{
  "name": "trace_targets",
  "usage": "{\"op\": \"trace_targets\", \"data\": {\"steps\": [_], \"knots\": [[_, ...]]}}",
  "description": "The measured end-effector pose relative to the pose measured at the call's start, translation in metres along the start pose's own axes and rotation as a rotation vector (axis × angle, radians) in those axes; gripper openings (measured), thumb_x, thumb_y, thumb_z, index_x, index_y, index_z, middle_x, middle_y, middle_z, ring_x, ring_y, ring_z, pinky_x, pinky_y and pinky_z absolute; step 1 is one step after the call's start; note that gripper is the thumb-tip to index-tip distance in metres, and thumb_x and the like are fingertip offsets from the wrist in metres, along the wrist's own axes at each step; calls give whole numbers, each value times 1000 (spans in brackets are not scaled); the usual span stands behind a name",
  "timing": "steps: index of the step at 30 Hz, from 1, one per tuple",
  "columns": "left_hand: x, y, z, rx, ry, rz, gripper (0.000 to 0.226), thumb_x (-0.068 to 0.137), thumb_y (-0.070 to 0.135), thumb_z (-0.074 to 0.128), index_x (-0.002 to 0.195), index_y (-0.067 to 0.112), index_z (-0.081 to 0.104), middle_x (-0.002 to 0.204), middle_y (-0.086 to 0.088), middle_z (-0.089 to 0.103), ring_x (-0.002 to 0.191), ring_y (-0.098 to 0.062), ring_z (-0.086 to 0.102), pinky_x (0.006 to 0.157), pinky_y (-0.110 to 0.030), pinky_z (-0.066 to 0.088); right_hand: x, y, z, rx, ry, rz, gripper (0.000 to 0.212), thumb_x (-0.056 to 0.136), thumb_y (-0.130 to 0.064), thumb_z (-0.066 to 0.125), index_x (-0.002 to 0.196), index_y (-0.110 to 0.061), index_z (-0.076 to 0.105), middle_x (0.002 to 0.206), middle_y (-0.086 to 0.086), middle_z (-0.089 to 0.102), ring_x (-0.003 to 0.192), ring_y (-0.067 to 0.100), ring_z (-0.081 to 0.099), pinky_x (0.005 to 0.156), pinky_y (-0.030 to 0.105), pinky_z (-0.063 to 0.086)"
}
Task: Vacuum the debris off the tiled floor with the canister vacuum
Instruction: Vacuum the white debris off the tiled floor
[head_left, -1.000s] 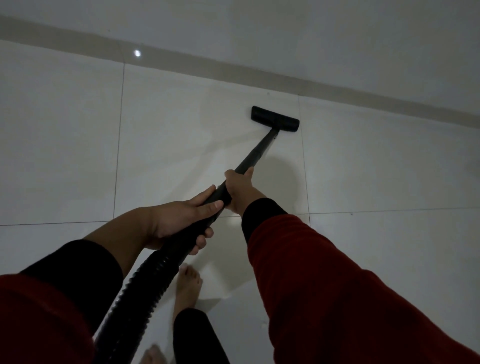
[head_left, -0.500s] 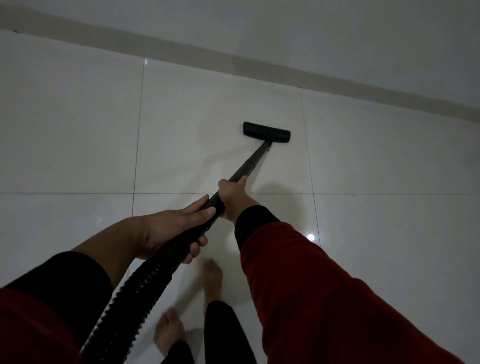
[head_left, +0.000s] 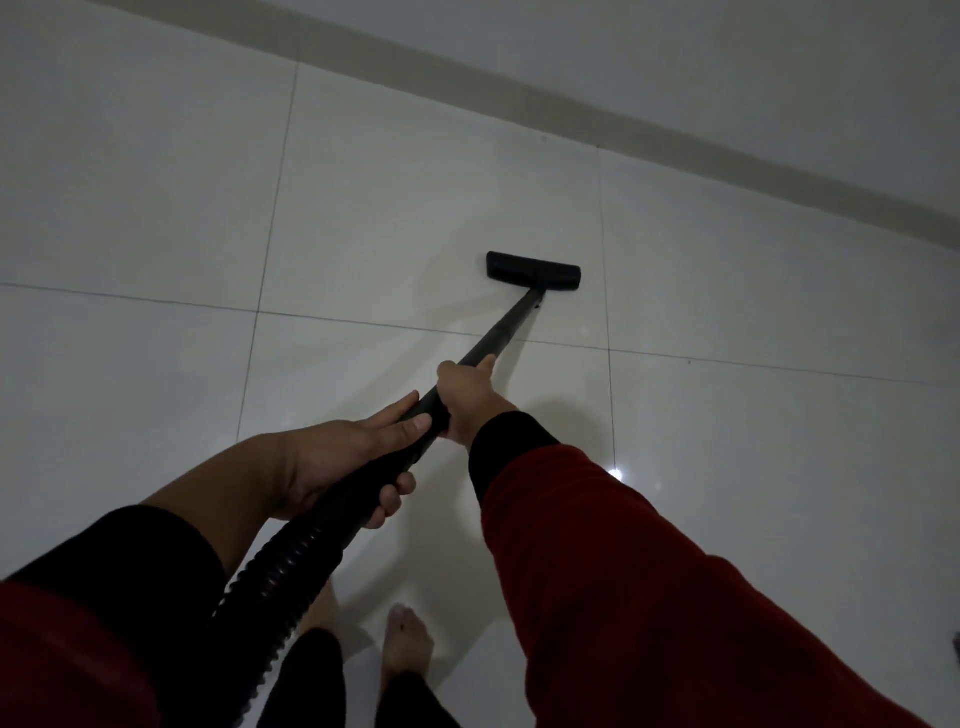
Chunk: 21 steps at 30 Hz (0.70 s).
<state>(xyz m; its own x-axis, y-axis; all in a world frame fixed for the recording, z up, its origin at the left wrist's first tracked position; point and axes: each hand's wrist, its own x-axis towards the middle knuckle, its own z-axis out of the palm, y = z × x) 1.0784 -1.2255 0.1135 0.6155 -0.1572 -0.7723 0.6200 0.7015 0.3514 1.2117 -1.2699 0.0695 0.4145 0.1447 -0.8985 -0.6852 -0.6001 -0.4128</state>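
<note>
The canister itself lies out of view; only its ribbed black hose (head_left: 270, 587) shows, running off the near edge of the picture between the left sleeve (head_left: 78, 639) and the legs. The light is dim, and no debris can be made out with certainty on the pale tiled floor (head_left: 156, 208); a tiny dark fleck beside the wand close to the head may be a speck, but it is too small to tell.

The left hand (head_left: 343, 462) is wrapped around the thick black handle end where the hose joins the wand (head_left: 498, 338), thumb lying along the top, fingers curled underneath. The right hand (head_left: 467, 397) is closed around the wand just beyond it, the two hands nearly touching. The far side of each grip is hidden by the hand itself.

The floor head (head_left: 532, 270) rests flat on a tile, near a grout line to its right, short of the grey skirting strip (head_left: 675, 140) at the foot of the far wall. One bare foot (head_left: 408, 654) shows at the near edge; the other is mostly hidden behind the hose. A small bright reflection (head_left: 615, 474) glints on the tile right of the right sleeve (head_left: 649, 571).
</note>
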Motion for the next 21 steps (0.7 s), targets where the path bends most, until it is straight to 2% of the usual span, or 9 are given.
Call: {"op": "trace_targets", "data": {"steps": [1, 2, 3, 5, 7, 9, 11, 14, 21], "knots": [[1, -9, 8, -1, -1, -1, 69, 79, 40, 60, 139, 53, 28, 57, -4, 55, 42, -11, 48, 42, -21, 45, -3, 7, -9, -16, -2, 19, 77, 96, -10, 36, 148, -39, -14, 96, 12, 49, 102, 35, 57, 85, 47, 51], [2, -17, 15, -2, 0, -4, 67, 81, 39, 58, 140, 53, 28, 57, -4, 55, 42, -11, 48, 42, -21, 45, -6, 14, -17, -29, -6, 21, 77, 96, -11, 36, 148, -39, -14, 94, 12, 49, 100, 34, 56, 84, 45, 51], [3, -25, 23, -3, 3, -7, 66, 83, 39, 58, 140, 53, 28, 58, -4, 54, 42, -11, 48, 42, -21, 45, -8, 21, -26, -39, -7, 5, 74, 97, -11, 37, 149, -35, -10, 106, 15, 52, 105, 35, 55, 84, 44, 49], [5, -38, 37, -3, 8, -11, 63, 86, 39, 57, 140, 52, 28, 59, -5, 53, 42, -11, 48, 42, -21, 45, -13, 34, -44, -50, 3, -46, 65, 97, -11, 39, 150, -27, 4, 140, 18, 39, 117, 38, 50, 85, 42, 45], [7, -48, 51, 4, 6, -17, 61, 89, 38, 55, 141, 52, 27, 60, -5, 52, 42, -11, 47, 42, -21, 45, -15, 44, -60, -26, 11, -54, 62, 97, -11, 40, 148, -27, 8, 146, 18, 34, 104, 33, 51, 84, 41, 44], [8, -56, 60, 14, -1, -27, 60, 90, 37, 54, 141, 52, 26, 61, -5, 51, 42, -12, 48, 42, -21, 45, -16, 52, -70, -2, 17, -23, 69, 97, -12, 39, 150, -31, -1, 126, 17, 48, 89, 29, 50, 81, 42, 46], [5, -62, 67, 35, -9, -37, 61, 90, 38, 55, 141, 52, 26, 62, -5, 52, 43, -11, 48, 42, -22, 46, -21, 62, -76, 26, 20, 9, 77, 97, -12, 37, 148, -39, -14, 100, 8, 48, 85, 27, 53, 79, 43, 49], [-3, -73, 70, 71, -7, -50, 61, 90, 39, 55, 141, 52, 25, 62, -5, 52, 43, -11, 49, 42, -23, 46, -32, 77, -76, 62, 4, 15, 80, 96, -14, 36, 145, -44, -19, 104, 7, 42, 92, 29, 56, 82, 46, 50], [-38, -105, 58, 91, 17, -57, 69, 82, 41, 60, 141, 52, 28, 60, -5, 54, 43, -12, 49, 43, -22, 46, -60, 112, -58, 81, -12, 25, 81, 96, -13, 37, 145, -42, -20, 94, 3, 44, 91, 27, 56, 79, 42, 50]]}}
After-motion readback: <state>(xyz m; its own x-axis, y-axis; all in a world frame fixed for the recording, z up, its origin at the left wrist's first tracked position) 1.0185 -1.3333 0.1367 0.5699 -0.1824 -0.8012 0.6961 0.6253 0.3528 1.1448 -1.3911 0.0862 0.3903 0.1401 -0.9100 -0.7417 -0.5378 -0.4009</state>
